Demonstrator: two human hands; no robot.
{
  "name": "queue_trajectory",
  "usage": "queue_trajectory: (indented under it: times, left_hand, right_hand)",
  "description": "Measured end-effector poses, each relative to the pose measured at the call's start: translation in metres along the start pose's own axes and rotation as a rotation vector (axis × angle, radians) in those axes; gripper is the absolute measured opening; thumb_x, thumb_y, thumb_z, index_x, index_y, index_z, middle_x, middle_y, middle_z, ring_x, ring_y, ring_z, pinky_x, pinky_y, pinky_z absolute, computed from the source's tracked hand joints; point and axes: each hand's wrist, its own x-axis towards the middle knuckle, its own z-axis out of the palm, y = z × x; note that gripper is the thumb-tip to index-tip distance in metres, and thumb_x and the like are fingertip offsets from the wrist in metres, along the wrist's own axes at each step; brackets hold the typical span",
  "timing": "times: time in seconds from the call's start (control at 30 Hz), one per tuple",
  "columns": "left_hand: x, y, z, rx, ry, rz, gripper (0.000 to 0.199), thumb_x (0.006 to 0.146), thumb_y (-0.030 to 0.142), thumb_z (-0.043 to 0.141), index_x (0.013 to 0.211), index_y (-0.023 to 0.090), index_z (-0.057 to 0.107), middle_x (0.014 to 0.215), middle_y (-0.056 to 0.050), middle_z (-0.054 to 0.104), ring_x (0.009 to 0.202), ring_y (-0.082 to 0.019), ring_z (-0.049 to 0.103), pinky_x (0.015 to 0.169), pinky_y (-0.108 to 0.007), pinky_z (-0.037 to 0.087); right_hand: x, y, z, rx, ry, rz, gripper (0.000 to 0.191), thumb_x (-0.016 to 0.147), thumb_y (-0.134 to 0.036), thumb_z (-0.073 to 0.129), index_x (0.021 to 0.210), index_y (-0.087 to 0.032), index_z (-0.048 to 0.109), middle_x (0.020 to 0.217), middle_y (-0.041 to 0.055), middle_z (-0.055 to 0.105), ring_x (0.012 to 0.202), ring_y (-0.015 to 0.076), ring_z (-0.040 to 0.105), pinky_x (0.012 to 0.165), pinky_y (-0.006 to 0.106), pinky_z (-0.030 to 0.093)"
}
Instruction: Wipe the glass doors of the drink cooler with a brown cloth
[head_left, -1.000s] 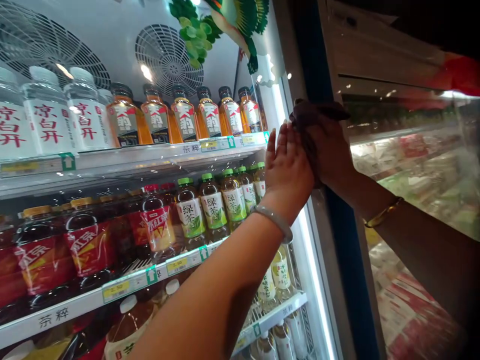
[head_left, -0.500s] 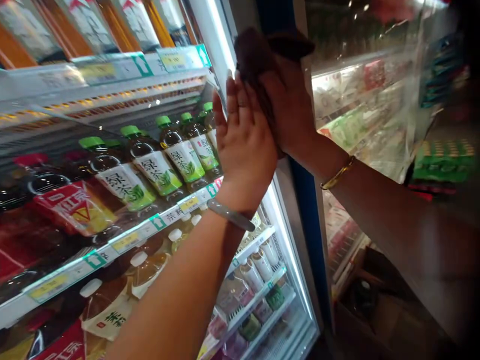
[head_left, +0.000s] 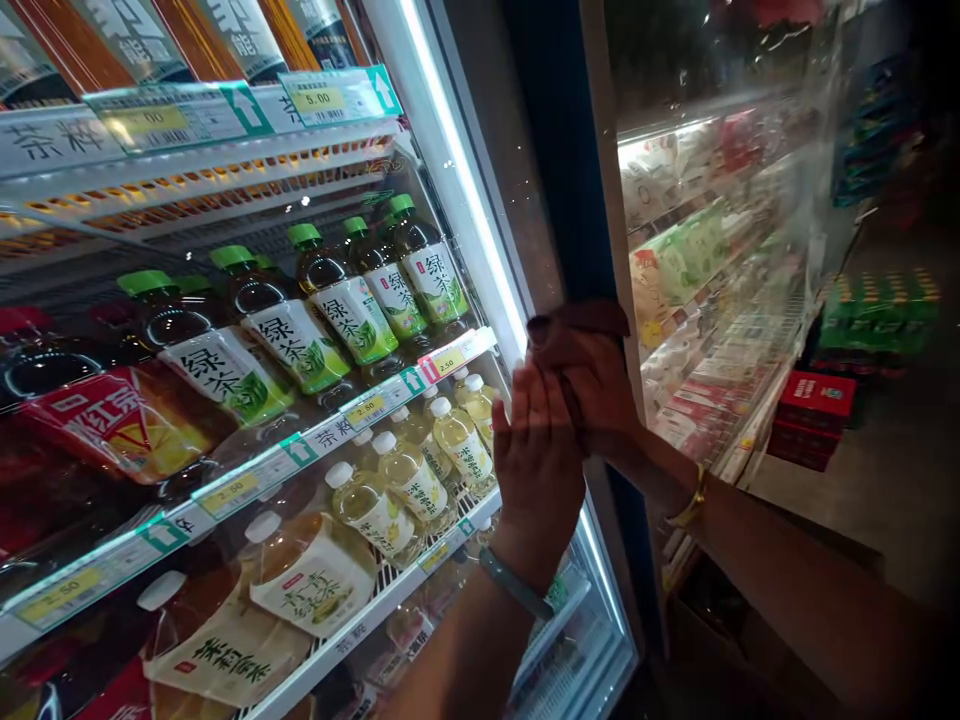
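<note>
- Filling the left and centre, a lit drinks cooler [head_left: 465, 170] stands before me, its shelves slanting across my view.
- Beyond it on the right, a second lit display case [head_left: 697, 298] holds packaged goods, partly blurred.
- Between the two runs a dark blue upright [head_left: 559, 200], bordering the cooler's right edge and leaning slightly.
- On the cooler's middle shelf, green-capped bottles [head_left: 345, 310] stand in a row reaching almost to its right end.
- My left hand [head_left: 540, 480] is flat, fingers together and pointing up, palm toward the cooler's right edge. I see nothing in its grasp; its thumb is hidden.
- My right hand [head_left: 604, 400] comes in from the right and grips a bunched cloth against the upright.
- That dark cloth [head_left: 559, 345] lies up and to the left of my right palm, its long axis roughly crosswise to the upright. My right hand is the nearer, being on it; my left fingertips are just below its left end, and whether they touch I can't tell.
- Smallest are a grey bangle [head_left: 516, 588] on my left wrist and a gold one on my right.
</note>
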Motion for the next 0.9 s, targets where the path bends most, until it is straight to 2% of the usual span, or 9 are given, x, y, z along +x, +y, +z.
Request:
queue_trajectory:
  times: [0.1, 0.2, 0.3, 0.43, 0.5, 0.6, 0.77, 0.83, 0.9]
  left_hand:
    - [0.034, -0.003, -0.004, -0.017, -0.003, -0.101, 0.065, 0.097, 0.006, 0.040, 0.162, 0.007, 0.035, 0.166, -0.018, 0.035, 0.160, -0.026, 0.018, 0.135, -0.051, 0.017]
    - [0.044, -0.005, -0.006, -0.034, -0.023, -0.137, 0.064, 0.100, 0.008, 0.039, 0.164, 0.009, 0.031, 0.168, -0.016, 0.032, 0.160, -0.025, 0.018, 0.135, -0.052, 0.013]
    - [0.017, -0.002, -0.003, -0.031, -0.035, -0.114, 0.065, 0.102, 0.011, 0.040, 0.165, 0.010, 0.028, 0.167, -0.017, 0.032, 0.160, -0.024, 0.020, 0.135, -0.051, 0.012]
    - [-0.056, 0.015, 0.004, -0.019, -0.187, -0.023, 0.066, 0.098, 0.008, 0.041, 0.163, 0.010, 0.034, 0.167, -0.014, 0.035, 0.159, -0.022, 0.022, 0.136, -0.041, 0.007]
    - [-0.085, 0.025, 0.006, 0.001, -0.215, -0.025, 0.066, 0.095, 0.006, 0.039, 0.161, 0.011, 0.039, 0.165, -0.011, 0.039, 0.159, -0.020, 0.022, 0.135, -0.039, 0.000]
    - [-0.092, 0.033, 0.007, -0.006, -0.230, -0.052, 0.068, 0.094, 0.005, 0.040, 0.161, 0.010, 0.038, 0.165, -0.013, 0.038, 0.159, -0.022, 0.018, 0.134, -0.044, -0.006]
    - [-0.054, 0.030, 0.010, -0.055, -0.188, -0.098, 0.078, 0.094, 0.003, 0.041, 0.167, 0.009, 0.015, 0.169, -0.017, 0.030, 0.162, -0.023, 0.012, 0.134, -0.051, -0.006]
    - [-0.057, 0.030, 0.017, -0.056, -0.190, -0.089, 0.079, 0.093, 0.003, 0.041, 0.167, 0.009, 0.015, 0.169, -0.016, 0.032, 0.162, -0.023, 0.012, 0.134, -0.052, -0.006]
    - [-0.076, 0.035, 0.024, -0.047, -0.218, -0.055, 0.077, 0.093, 0.004, 0.041, 0.167, 0.010, 0.020, 0.168, -0.014, 0.034, 0.163, -0.022, 0.011, 0.133, -0.051, -0.009]
  right_hand:
    - [0.043, -0.009, -0.010, -0.104, 0.056, -0.088, 0.028, 0.103, -0.046, 0.046, 0.112, -0.034, 0.069, 0.153, 0.0014, 0.054, 0.148, 0.0305, 0.045, 0.125, 0.061, 0.039]
    - [0.041, -0.011, -0.006, -0.142, 0.091, -0.109, 0.026, 0.103, -0.038, 0.046, 0.115, -0.033, 0.069, 0.154, 0.0022, 0.054, 0.151, 0.0289, 0.042, 0.128, 0.060, 0.036]
    - [-0.022, -0.005, 0.009, -0.083, 0.111, -0.053, 0.025, 0.099, -0.035, 0.052, 0.119, -0.034, 0.068, 0.153, 0.0061, 0.056, 0.145, 0.0320, 0.049, 0.123, 0.061, 0.042]
    - [-0.135, 0.001, 0.024, -0.021, 0.095, 0.080, 0.048, 0.099, -0.029, 0.051, 0.144, -0.042, 0.053, 0.141, 0.0071, 0.065, 0.128, 0.0341, 0.065, 0.105, 0.067, 0.057]
    - [-0.165, 0.001, 0.026, -0.017, 0.077, 0.093, 0.057, 0.097, -0.029, 0.054, 0.152, -0.040, 0.048, 0.141, 0.0106, 0.066, 0.126, 0.0367, 0.066, 0.099, 0.067, 0.060]
    - [-0.154, 0.003, 0.022, 0.005, 0.045, 0.117, 0.052, 0.097, -0.030, 0.055, 0.149, -0.038, 0.054, 0.142, 0.0091, 0.066, 0.129, 0.0365, 0.064, 0.106, 0.068, 0.056]
    - [-0.076, 0.014, 0.010, -0.039, 0.082, -0.001, 0.024, 0.100, -0.035, 0.059, 0.119, -0.034, 0.072, 0.159, 0.0004, 0.052, 0.148, 0.0292, 0.049, 0.123, 0.055, 0.046]
    - [-0.076, 0.020, 0.010, -0.068, 0.103, -0.052, 0.022, 0.100, -0.036, 0.059, 0.115, -0.027, 0.073, 0.161, 0.0050, 0.049, 0.149, 0.0289, 0.047, 0.123, 0.053, 0.046]
    - [-0.102, 0.025, 0.011, -0.069, 0.084, -0.051, 0.026, 0.102, -0.034, 0.057, 0.120, -0.023, 0.072, 0.156, 0.0110, 0.053, 0.144, 0.0283, 0.052, 0.120, 0.051, 0.050]
